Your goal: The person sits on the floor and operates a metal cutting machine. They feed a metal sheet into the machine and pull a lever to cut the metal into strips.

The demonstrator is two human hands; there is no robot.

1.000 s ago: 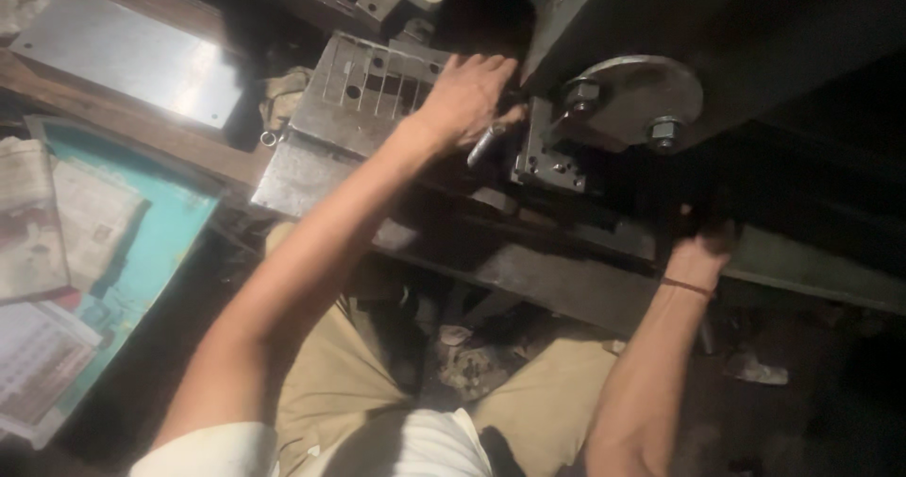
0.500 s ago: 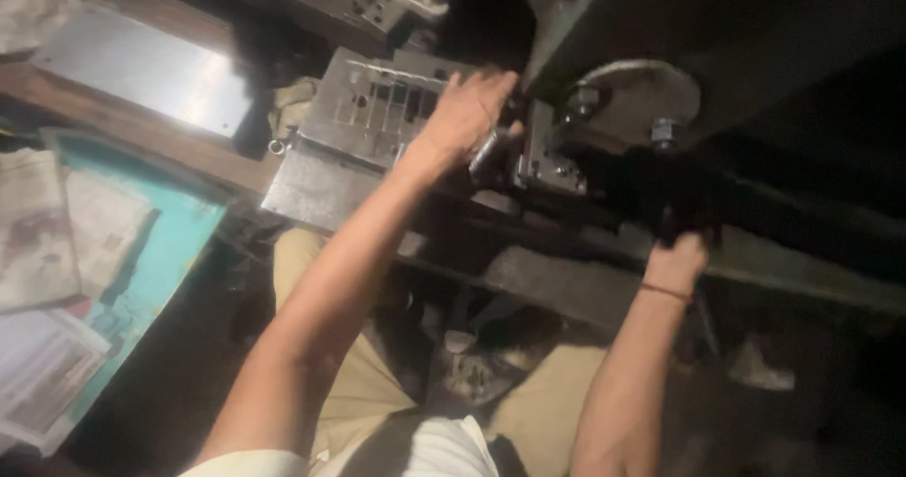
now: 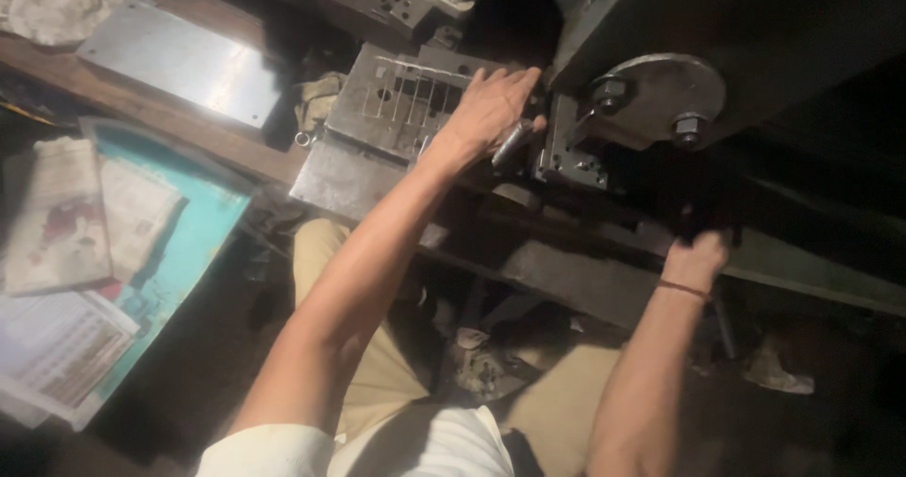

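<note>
My left hand (image 3: 488,109) rests on the right edge of a grey slotted metal plate (image 3: 392,100) and grips a short shiny metal rod (image 3: 510,142) against the machine's steel block (image 3: 566,151). My right hand (image 3: 696,255) is closed on a dark part under the machine body, its fingers hidden in shadow. A round steel disc (image 3: 656,95) with two bolts sits on the machine just right of my left hand.
A flat metal sheet (image 3: 184,62) lies on the wooden bench at upper left. Folded newspapers (image 3: 90,217) and a printed sheet lie on a teal board (image 3: 193,241) at left. My knees and a shoe (image 3: 477,368) show below the bench.
The view has shifted slightly. My left hand stays on the plate and rod. My right hand has moved a little lower along the dark underside of the machine.
</note>
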